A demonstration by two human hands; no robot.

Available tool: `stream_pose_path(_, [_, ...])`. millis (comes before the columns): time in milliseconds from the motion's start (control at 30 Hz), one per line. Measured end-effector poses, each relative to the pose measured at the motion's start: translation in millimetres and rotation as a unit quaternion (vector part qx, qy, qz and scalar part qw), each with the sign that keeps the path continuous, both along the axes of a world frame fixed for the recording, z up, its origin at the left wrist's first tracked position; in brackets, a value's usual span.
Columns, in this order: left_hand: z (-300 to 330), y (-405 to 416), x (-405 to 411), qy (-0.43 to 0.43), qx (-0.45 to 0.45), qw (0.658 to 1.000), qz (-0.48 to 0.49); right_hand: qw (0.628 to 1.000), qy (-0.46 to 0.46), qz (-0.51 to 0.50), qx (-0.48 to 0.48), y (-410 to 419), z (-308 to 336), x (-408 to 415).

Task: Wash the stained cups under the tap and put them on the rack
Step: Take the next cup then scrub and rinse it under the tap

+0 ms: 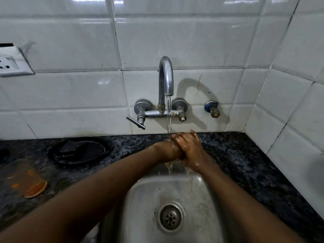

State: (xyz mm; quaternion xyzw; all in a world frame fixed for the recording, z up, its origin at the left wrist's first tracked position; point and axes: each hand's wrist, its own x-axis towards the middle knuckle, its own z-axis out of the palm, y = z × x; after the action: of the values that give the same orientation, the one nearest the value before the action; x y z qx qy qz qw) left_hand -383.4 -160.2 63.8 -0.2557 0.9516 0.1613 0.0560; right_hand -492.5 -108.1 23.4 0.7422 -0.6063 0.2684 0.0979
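Observation:
Both my hands are together under the running water [169, 116] from the chrome tap [166, 76], above the back of the steel sink [147, 195]. My right hand [190, 149] lies over my left hand [172, 149], wet, with its fingers stretched across. My left hand is curled and mostly hidden beneath it. Neither hand holds a cup. A clear cup [22, 178] with orange stains lies on its side on the dark counter at the left, apart from both hands. No rack is in view.
A black plate [57, 158] with a dark sponge [70, 148] on it sits on the counter left of the sink. The tap lever [135, 122] points left and forward. A small valve [212, 108] and a wall socket [10, 62] are on the white tiles.

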Motion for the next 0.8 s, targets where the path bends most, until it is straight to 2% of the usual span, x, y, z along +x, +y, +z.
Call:
stream_pose_path(100, [0, -2, 1, 0.041, 0.100, 0.991, 0.078, 0.999, -0.034, -0.009, 0.033, 0, 2, 0])
stream_pose_path(200, [10, -11, 18, 0.031, 0.288, 0.953, 0.091, 0.989, -0.069, -0.055, 0.116, 5, -5, 3])
stream_pose_path(233, [14, -14, 28, 0.071, 0.367, 0.921, 0.110, 0.986, -0.065, -0.080, 0.133, 6, -7, 4])
stream_pose_path(300, [13, -15, 38, 0.221, 0.497, 0.815, 0.200, 0.976, -0.029, -0.138, 0.167, 7, -7, 11])
stream_pose_path(333, [8, -11, 38, 0.285, 0.498, 0.786, 0.229, 0.969, -0.005, -0.168, 0.181, 6, -6, 17])
stream_pose_path(400, [-9, 5, 26, 0.357, 0.374, 0.805, 0.292, 0.953, 0.036, -0.224, 0.200, 5, -4, 34])
stream_pose_path(433, [-20, 14, 18, 0.389, 0.301, 0.803, 0.337, 0.947, 0.055, -0.244, 0.202, 6, -4, 43])
stream_pose_path(467, [-28, 21, 13, 0.422, 0.259, 0.776, 0.390, 0.945, 0.066, -0.249, 0.199, 7, -5, 52])
stream_pose_path(533, [-39, 24, 12, 0.474, 0.262, 0.714, 0.444, 0.950, 0.045, -0.228, 0.209, 11, -6, 58])
stream_pose_path(567, [-42, 22, 14, 0.487, 0.289, 0.693, 0.446, 0.951, -0.004, -0.200, 0.237, 14, -5, 55])
stream_pose_path(600, [-44, 19, 17, 0.494, 0.318, 0.678, 0.442, 0.942, -0.094, -0.153, 0.282, 18, -2, 48])
stream_pose_path(633, [-43, 18, 20, 0.508, 0.348, 0.657, 0.435, 0.911, -0.221, -0.090, 0.335, 22, 2, 40])
stream_pose_path(700, [-43, 14, 23, 0.552, 0.402, 0.593, 0.427, 0.783, -0.479, 0.036, 0.396, 33, 6, 26])
stream_pose_path(733, [-42, 13, 22, 0.571, 0.419, 0.564, 0.425, 0.713, -0.574, 0.076, 0.395, 38, 5, 22])
stream_pose_path(767, [-41, 12, 21, 0.582, 0.430, 0.546, 0.422, 0.666, -0.635, 0.093, 0.379, 40, 3, 20])
stream_pose_path(800, [-41, 11, 19, 0.586, 0.432, 0.541, 0.421, 0.642, -0.670, 0.091, 0.361, 41, 2, 20])
